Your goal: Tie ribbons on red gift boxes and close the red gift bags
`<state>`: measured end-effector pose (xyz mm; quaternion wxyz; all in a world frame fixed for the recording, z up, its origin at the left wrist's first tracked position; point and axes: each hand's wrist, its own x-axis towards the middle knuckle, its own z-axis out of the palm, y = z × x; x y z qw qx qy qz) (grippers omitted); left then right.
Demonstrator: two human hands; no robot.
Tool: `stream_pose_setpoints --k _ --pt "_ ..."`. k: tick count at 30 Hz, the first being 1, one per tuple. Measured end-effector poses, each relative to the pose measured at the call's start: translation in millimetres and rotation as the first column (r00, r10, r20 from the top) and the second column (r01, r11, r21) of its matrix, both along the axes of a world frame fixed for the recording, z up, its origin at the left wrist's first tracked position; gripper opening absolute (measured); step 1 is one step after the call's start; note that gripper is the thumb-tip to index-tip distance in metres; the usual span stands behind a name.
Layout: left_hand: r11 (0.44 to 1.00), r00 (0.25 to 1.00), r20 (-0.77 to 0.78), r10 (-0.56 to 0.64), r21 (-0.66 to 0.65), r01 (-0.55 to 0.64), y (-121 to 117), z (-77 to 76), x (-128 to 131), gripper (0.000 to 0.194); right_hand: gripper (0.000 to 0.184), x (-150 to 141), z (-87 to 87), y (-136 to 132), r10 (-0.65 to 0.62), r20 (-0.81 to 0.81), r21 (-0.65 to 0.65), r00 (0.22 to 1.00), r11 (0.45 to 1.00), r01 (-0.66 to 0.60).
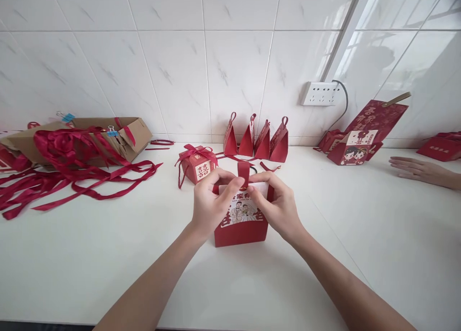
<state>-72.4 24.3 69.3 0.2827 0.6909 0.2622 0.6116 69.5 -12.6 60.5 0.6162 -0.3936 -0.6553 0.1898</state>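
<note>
In the middle of the frame, a red box (240, 236) with a bridal couple printed on its front stood upright on the white table (230, 288). The left hand (213, 201) and right hand (278, 202) both grasped its top, thumbs meeting at the foot of the upright strap (243, 173). Just behind, at center, were a bow-tied carton (199, 165) and four small pouches (262, 143) in a row. Ribbons (82, 151) spilled from a cardboard tray (139, 129) at left; another person's hand (421, 171) rested at the right edge.
</note>
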Motion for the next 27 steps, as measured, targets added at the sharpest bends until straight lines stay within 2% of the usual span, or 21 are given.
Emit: stream_pose_setpoints --k 2,4,9,12,17,22,27 --pt "0.995 0.996 -0.027 -0.079 0.059 0.081 2.7 -2.0 -4.3 0.015 0.006 0.6 -0.7 0.3 -0.009 0.016 0.005 1.000 1.000 0.009" --pt "0.989 0.992 -0.062 -0.108 0.099 0.113 4.3 -3.4 -6.6 0.010 0.005 1.4 -1.6 0.2 -0.027 0.046 0.023 0.999 0.999 0.026" --pt "0.987 0.997 -0.075 -0.004 0.157 0.016 2.0 -4.2 -2.8 0.007 0.007 1.7 -3.4 -1.9 -0.106 0.094 0.116 0.990 0.989 0.095" --pt "0.977 0.996 -0.066 0.053 0.210 -0.038 1.5 -4.9 -1.3 0.006 0.005 1.5 -3.5 -2.1 -0.112 0.110 0.113 0.988 0.989 0.099" --pt "0.948 0.995 -0.096 -0.026 0.312 0.055 4.9 -6.6 -3.7 0.006 0.004 3.0 -4.1 -0.4 -0.104 0.108 0.152 0.989 0.985 0.086" --pt "0.982 0.991 -0.106 0.082 0.177 -0.063 1.2 -7.4 -2.6 0.006 0.007 3.6 -4.0 -0.5 -0.112 0.127 0.108 0.986 0.989 0.098" --pt "0.990 0.993 -0.090 0.071 0.126 -0.060 -1.8 -8.0 -0.7 0.004 0.009 3.1 -4.0 -3.1 -0.119 0.139 0.136 0.983 0.986 0.100"
